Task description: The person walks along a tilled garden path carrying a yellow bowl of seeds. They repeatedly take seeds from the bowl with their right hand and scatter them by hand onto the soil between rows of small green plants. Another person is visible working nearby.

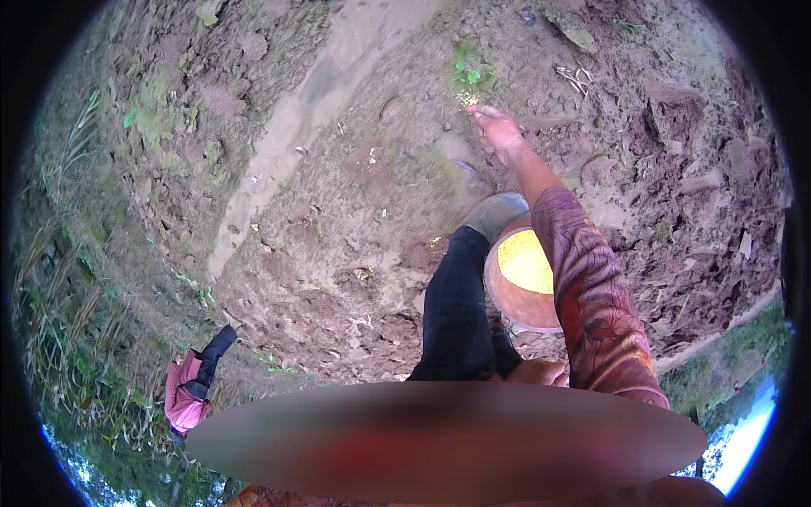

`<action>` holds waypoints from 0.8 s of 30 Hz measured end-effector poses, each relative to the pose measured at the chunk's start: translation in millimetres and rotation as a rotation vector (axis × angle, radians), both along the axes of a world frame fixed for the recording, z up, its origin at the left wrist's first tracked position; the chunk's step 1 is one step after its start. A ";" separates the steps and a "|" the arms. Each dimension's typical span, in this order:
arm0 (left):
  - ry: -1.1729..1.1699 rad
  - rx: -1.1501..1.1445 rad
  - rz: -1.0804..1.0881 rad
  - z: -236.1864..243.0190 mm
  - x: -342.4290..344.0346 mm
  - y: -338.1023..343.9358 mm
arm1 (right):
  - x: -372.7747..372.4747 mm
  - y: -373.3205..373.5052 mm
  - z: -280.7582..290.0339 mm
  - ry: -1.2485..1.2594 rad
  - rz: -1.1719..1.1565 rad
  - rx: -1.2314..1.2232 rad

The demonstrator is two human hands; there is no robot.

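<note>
My right hand (497, 133) reaches over the muddy soil with its fingers curled together; whatever they may hold is too small to make out. Just beyond the fingertips, pale yellow granules (467, 99) lie scattered below a small green plant (471, 74). Below my right forearm, a reddish bucket (517, 302) full of yellow granules (524, 262) is partly hidden by the patterned sleeve. My left hand (541, 372) shows only as skin below the bucket, with its fingers hidden. My dark-clad leg and boot (488, 215) are beside the bucket.
Bare, clodded soil (338, 186) surrounds me, crossed by a smooth pale muddy strip (279, 160) on the left. A person (187, 390) in pink top and dark trousers is at the lower left, by tall grass (59, 279). Greenery also borders the lower right.
</note>
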State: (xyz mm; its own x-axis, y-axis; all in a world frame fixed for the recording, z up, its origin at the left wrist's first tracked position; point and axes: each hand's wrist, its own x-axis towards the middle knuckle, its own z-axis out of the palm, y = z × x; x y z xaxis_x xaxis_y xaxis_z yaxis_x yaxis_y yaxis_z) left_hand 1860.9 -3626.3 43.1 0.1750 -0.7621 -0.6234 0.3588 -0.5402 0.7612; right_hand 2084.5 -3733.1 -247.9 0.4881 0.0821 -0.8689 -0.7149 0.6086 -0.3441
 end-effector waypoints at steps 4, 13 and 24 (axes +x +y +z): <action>-0.004 0.055 0.007 -5.9 -1.7 -8.3 | -25.4 -30.2 29.0 0.062 -0.082 0.211; 0.119 0.055 -0.073 -12.3 1.6 -13.0 | 4.6 -197.9 79.8 -0.103 -0.460 -0.042; -0.027 0.013 -0.119 -18.3 5.3 -17.2 | -90.8 -237.9 99.1 -0.027 -0.740 0.098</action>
